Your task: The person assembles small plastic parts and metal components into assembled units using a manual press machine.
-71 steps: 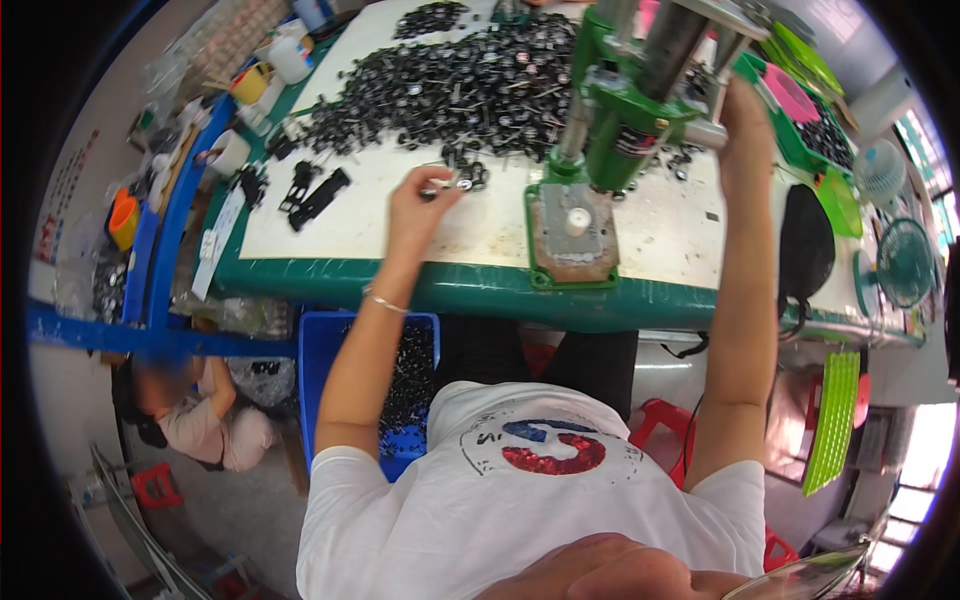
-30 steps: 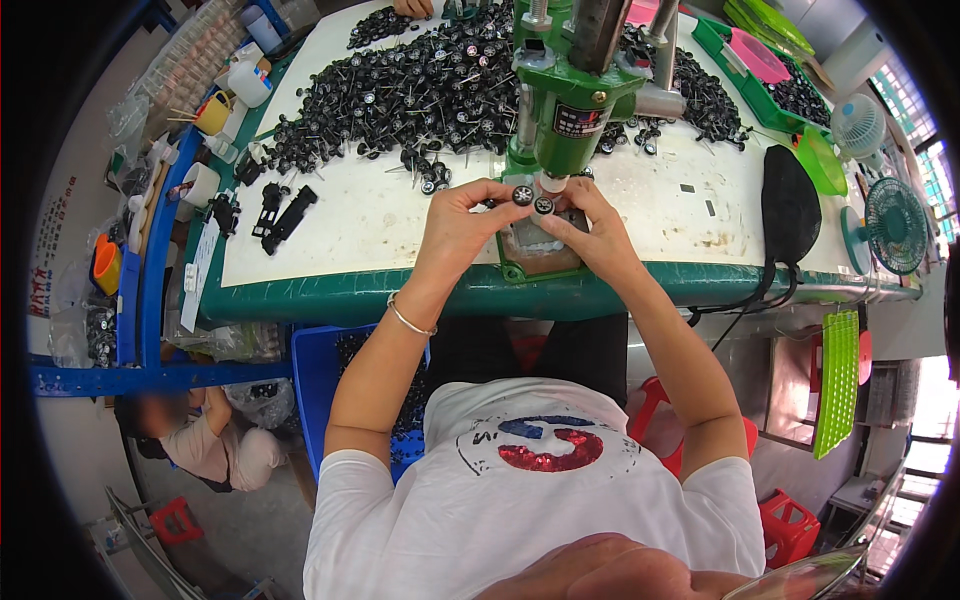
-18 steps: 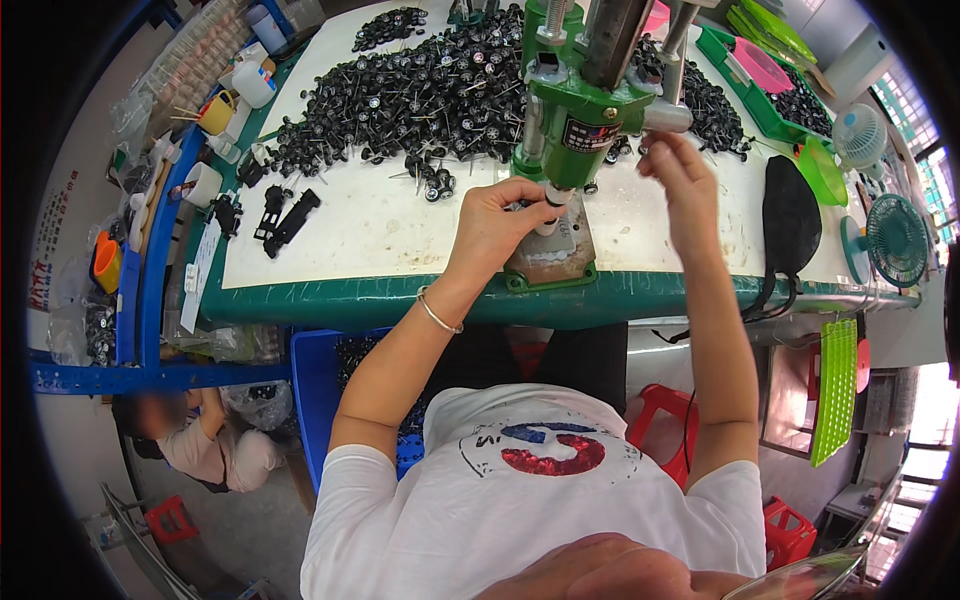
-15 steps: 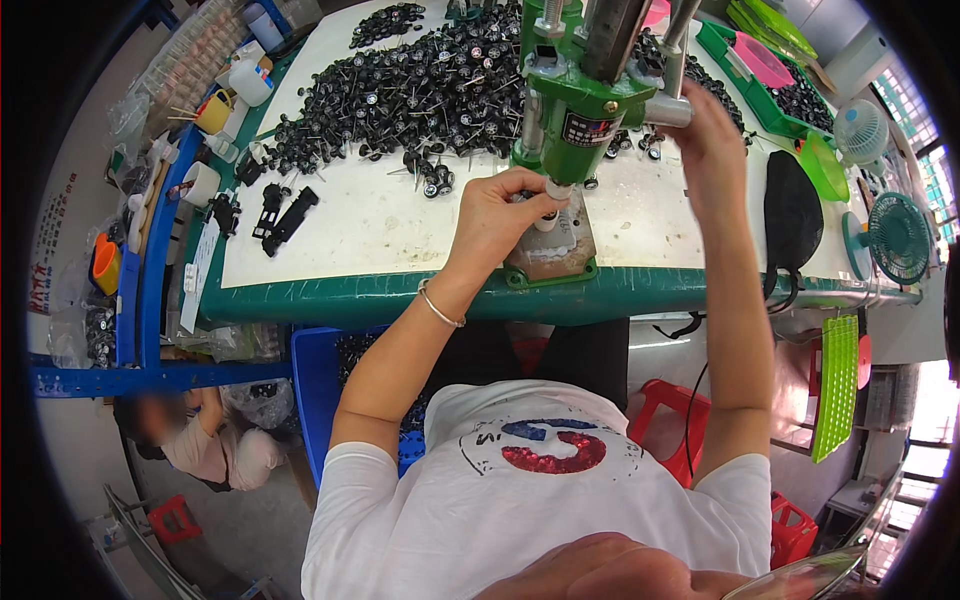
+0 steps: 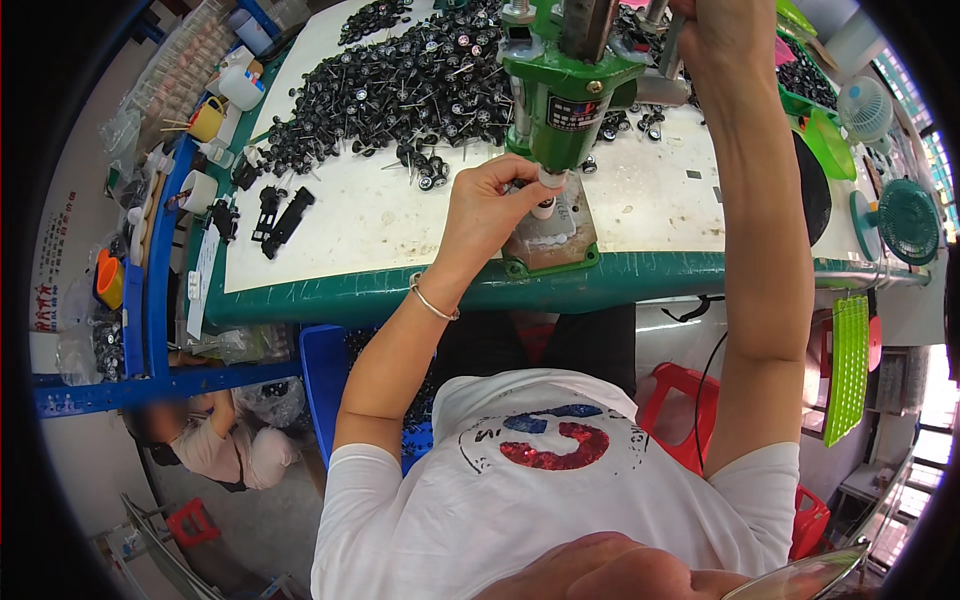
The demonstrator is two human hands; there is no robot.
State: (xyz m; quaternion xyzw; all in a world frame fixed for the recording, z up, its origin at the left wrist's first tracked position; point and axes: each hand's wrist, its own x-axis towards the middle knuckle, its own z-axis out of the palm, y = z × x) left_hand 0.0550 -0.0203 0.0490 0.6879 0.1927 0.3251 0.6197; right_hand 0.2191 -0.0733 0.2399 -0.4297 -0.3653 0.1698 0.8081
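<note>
My left hand (image 5: 497,205) is at the foot of a green hand press (image 5: 572,115), thumb and fingers pinched together just under its ram. What they pinch is mostly covered by the fingertips and cannot be made out. Beside the thumb, a small white round holder (image 5: 544,209) with a dark centre stands on the press's metal base plate (image 5: 565,240). Raised at the top edge, my right hand (image 5: 728,30) has its fingers curled at the metal lever (image 5: 671,50) of the press; the picture's edge cuts off part of the hand.
A big heap of black toy wheels on thin axles (image 5: 410,85) covers the table behind the press. Black plastic chassis pieces (image 5: 288,222) lie at the left. A green fan (image 5: 903,222) stands at the right; a blue crate (image 5: 325,375) is below the table. Another person (image 5: 215,440) crouches at the lower left.
My right hand has moved up from beside the press's grey hub to the lever at the top edge. My left hand stays pinched under the ram. The view has shifted slightly.
</note>
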